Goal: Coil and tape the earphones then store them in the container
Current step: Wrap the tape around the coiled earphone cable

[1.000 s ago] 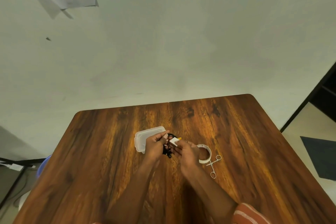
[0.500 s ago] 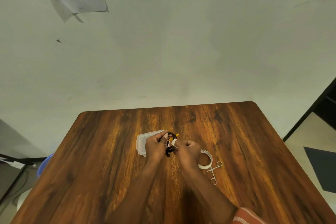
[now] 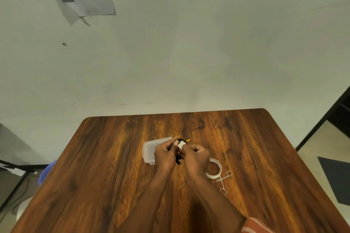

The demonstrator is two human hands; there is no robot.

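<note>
Coiled black earphones (image 3: 178, 159) with an orange tip hang between both hands above the wooden table (image 3: 106, 166). My left hand (image 3: 164, 155) grips the coil from the left. My right hand (image 3: 195, 159) holds it from the right, fingers curled. A white piece of tape (image 3: 181, 145) sits on the top of the coil between my fingertips. The clear plastic container (image 3: 149, 150) lies just left of and behind my left hand, partly hidden by it.
A roll of white tape (image 3: 215, 169) lies right of my right hand, with small metal scissors (image 3: 223, 180) beside it. The table's far edge meets a pale wall. A blue bin (image 3: 47, 170) stands on the floor at the left.
My hands have closed together round the coil, and the tape piece has come down from my right fingers onto the coil. The camera tilted up slightly.
</note>
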